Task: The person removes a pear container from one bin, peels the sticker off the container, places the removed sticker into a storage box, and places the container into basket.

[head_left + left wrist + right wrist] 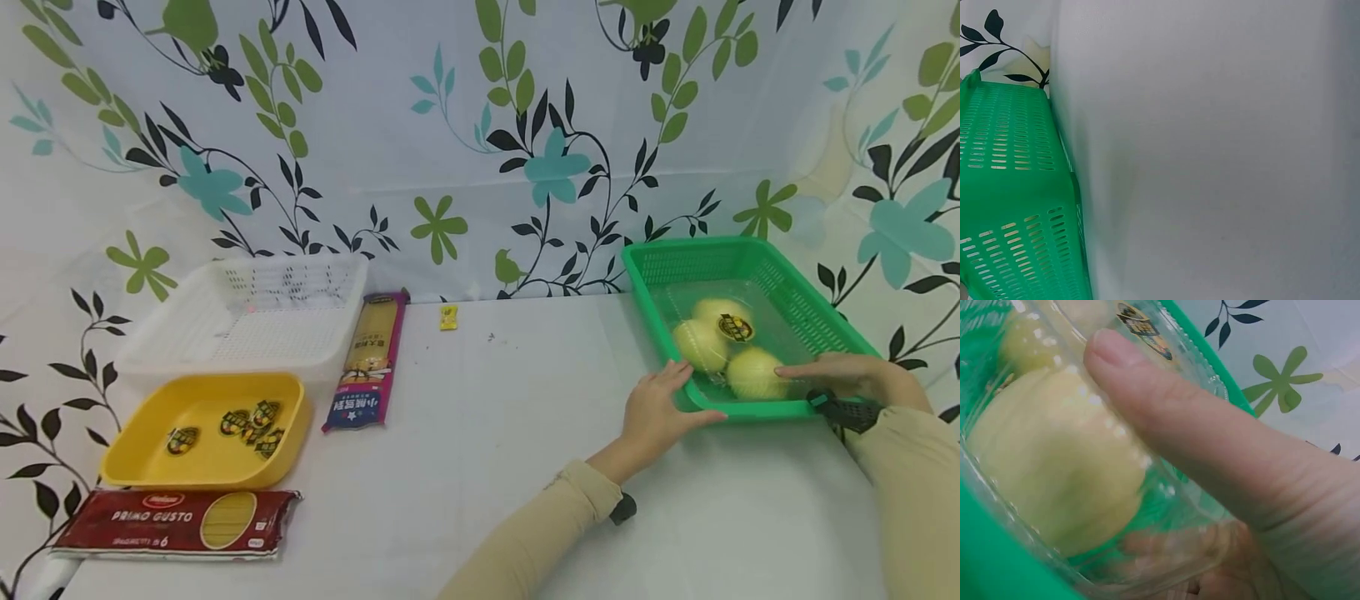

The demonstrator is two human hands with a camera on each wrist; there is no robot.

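Observation:
In the head view a clear plastic box [772,325] of pale yellow round fruits [756,373] lies inside a green slotted basket [813,304] on the right. A black and yellow round sticker [737,327] is on its lid. My right hand [851,375] holds the box at its near right end. In the right wrist view the thumb [1172,406] lies over the lid, while other fingers show through the plastic below. At the basket's near left corner, my left hand [652,417] touches the rim, its thumb and fingers spread.
To the left, a white basket [187,321] stands behind a yellow tray [150,462] with several round stickers [264,414]. A red spaghetti pack [176,523] lies in front; a purple-edged noodle pack [367,358] and small yellow packet [448,317] lie further right. A patterned cloth [465,167] hangs behind.

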